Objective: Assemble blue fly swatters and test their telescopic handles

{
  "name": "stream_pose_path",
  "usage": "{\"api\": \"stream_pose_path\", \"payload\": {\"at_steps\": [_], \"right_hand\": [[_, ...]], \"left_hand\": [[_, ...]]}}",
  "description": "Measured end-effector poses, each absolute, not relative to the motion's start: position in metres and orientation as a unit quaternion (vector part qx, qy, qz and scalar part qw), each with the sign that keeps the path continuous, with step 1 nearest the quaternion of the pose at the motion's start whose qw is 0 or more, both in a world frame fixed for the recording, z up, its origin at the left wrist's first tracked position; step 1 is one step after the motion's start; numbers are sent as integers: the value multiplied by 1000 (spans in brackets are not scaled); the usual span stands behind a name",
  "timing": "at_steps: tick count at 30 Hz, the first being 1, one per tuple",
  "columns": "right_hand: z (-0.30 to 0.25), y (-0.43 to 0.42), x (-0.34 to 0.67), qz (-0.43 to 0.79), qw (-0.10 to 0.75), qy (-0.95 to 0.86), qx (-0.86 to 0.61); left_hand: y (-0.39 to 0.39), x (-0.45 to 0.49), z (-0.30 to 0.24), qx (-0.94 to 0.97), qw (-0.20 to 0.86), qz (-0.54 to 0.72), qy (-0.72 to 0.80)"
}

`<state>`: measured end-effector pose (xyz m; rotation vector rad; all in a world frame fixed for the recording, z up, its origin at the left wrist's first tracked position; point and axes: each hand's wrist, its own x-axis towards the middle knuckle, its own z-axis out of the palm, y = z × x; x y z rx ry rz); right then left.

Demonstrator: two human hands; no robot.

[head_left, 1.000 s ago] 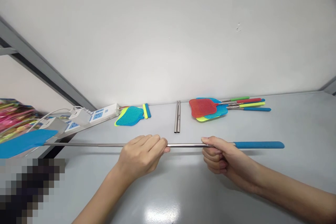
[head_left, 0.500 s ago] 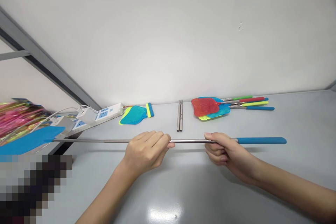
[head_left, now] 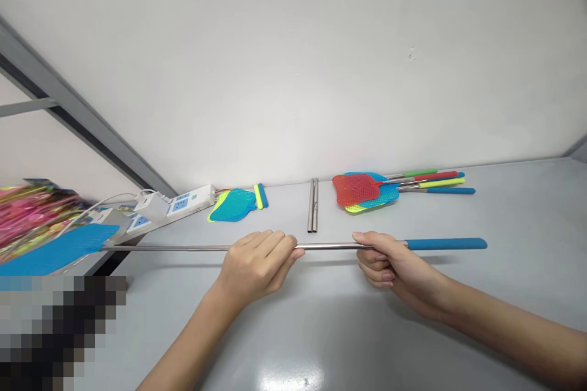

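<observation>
1. Glossy grey tabletop (head_left: 513,226) against a white painted wall (head_left: 293,61), with a grey metal rail (head_left: 68,104) running down the far left.
2. Along the far edge, left to right: white power strip (head_left: 192,195) with plugged-in adapter, overlapping blue and yellow mesh swatter heads (head_left: 232,204), two parallel steel rods (head_left: 312,204), fanned stack of red, blue and yellow swatters (head_left: 355,190) with coloured handles.
3. Pink foil packaging (head_left: 32,214) at left edge. Bottom-left corner is pixelated, can't read it.
4. Main item: long steel-shafted fly swatter (head_left: 330,246), horizontal across my view, held clear of the table. Square blue mesh head (head_left: 59,250) out left, blue rubber grip (head_left: 444,244) out right.
5. Left hand (head_left: 257,266): fingers closed round the shaft. Right hand (head_left: 398,272): fingers curled tight on the shaft, just short of the grip.
6. Change over the last second: I see the hands slightly closer together and the grip end slightly further left. Camera drifts too, so small margin.
</observation>
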<state>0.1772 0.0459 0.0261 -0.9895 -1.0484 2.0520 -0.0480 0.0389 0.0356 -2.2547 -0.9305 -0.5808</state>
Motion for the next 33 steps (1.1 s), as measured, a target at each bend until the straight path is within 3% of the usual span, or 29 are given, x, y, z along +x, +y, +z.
{"api": "stream_pose_path", "payload": {"at_steps": [25,33], "right_hand": [[26,45,177,752,328,-408,-400],[14,44,179,707,390,-453,-379]], "left_hand": [[39,-47,33,-851,309,-229,-358],[36,-43,34,-848,323,-238,-345]]}}
